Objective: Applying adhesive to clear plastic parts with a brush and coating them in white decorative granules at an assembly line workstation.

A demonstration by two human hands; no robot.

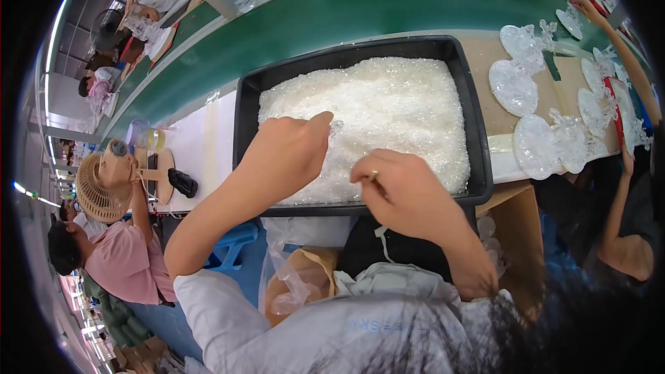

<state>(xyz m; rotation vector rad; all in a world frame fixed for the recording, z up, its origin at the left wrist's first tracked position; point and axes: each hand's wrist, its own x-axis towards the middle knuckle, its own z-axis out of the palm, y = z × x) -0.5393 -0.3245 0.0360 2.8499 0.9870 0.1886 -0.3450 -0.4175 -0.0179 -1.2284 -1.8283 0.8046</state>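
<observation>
A black rectangular tray [367, 47] lies before me, filled with white, glittery flakes [388, 97]. Over the left part of the flakes, my left hand [294, 147] is closed with its fingers pressed together. A small clear, shiny piece [337, 127] shows at its fingertips, too indistinct to name. My right hand [402, 190], wearing a ring, hovers over the near middle of the tray. Its fingers are curled in, and whatever they hold, if anything, is hidden.
Several clear ornaments with round bases [514, 88] stand right of the tray, where a co-worker's arm [616, 38] reaches in. A beige fan [104, 183] and a black object [182, 183] are at left. Under the tray's right edge sits a cardboard box [519, 235].
</observation>
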